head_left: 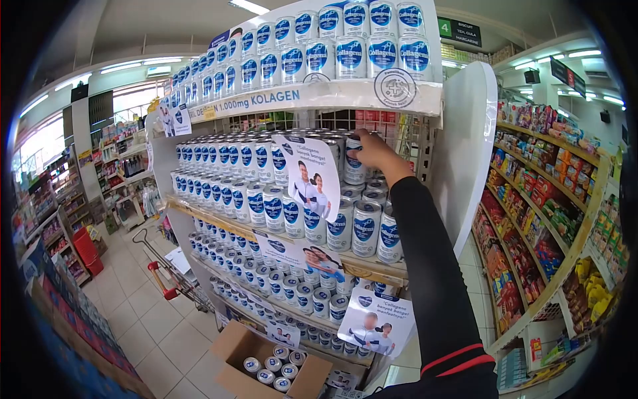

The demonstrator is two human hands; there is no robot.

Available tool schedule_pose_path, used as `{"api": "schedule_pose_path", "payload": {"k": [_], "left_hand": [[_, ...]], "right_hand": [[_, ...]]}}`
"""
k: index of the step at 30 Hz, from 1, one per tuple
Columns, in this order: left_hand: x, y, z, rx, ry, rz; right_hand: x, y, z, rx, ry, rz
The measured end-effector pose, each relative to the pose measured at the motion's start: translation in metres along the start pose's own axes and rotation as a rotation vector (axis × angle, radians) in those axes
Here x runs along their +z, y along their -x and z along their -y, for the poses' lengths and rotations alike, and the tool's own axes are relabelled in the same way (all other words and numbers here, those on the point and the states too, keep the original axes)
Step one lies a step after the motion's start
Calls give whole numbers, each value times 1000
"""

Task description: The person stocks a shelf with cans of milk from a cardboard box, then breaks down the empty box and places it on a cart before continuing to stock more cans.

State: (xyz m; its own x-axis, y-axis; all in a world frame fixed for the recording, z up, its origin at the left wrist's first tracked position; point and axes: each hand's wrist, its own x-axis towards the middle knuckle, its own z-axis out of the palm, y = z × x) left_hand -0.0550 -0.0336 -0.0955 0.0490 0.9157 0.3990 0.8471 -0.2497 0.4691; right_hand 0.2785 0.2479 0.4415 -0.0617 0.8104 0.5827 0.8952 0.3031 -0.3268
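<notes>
My right hand [375, 156] reaches onto the second shelf of the display, its fingers wrapped round a white and blue Collagena can [355, 166] at the upper layer's right end. Below it, the lower layer of cans shows bare tops, with a front can [366, 228] upright at the shelf edge. A hanging promotional card [311, 176] covers part of the rows to the left of my hand. On the floor, an open cardboard box [309, 379] holds several more cans [273, 364]. My left hand is out of sight.
The shelf's white side panel [475, 133] stands just right of my arm. Another card [377, 321] sticks out from a lower shelf. A trolley with red grips [171, 293] is on the left. Snack shelves [531, 219] line the right aisle.
</notes>
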Motion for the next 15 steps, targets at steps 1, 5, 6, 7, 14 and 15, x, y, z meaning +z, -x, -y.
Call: {"api": "schedule_pose_path", "payload": {"k": [1,5,6,7,14,15], "left_hand": [[-2,2,3,-17,-19,-1],[7,6,-1,-56,-63,14],[6,7,-2,-65,-72,19],[8,8,-4,-71,-83,22],[19,5,-9,-122,-125,14],[19,5,-9,-124,-123,15]], "right_hand": [[-2,-1,-1,5,15,32],[-3,-7,-8,-23,70,65],[-4,-7,-10,-58,84,57],[-3,-9,-12,-65,85,68],[9,-12,-12,-185,88,-1],[10,-12,-12,-176,102,-1]]}}
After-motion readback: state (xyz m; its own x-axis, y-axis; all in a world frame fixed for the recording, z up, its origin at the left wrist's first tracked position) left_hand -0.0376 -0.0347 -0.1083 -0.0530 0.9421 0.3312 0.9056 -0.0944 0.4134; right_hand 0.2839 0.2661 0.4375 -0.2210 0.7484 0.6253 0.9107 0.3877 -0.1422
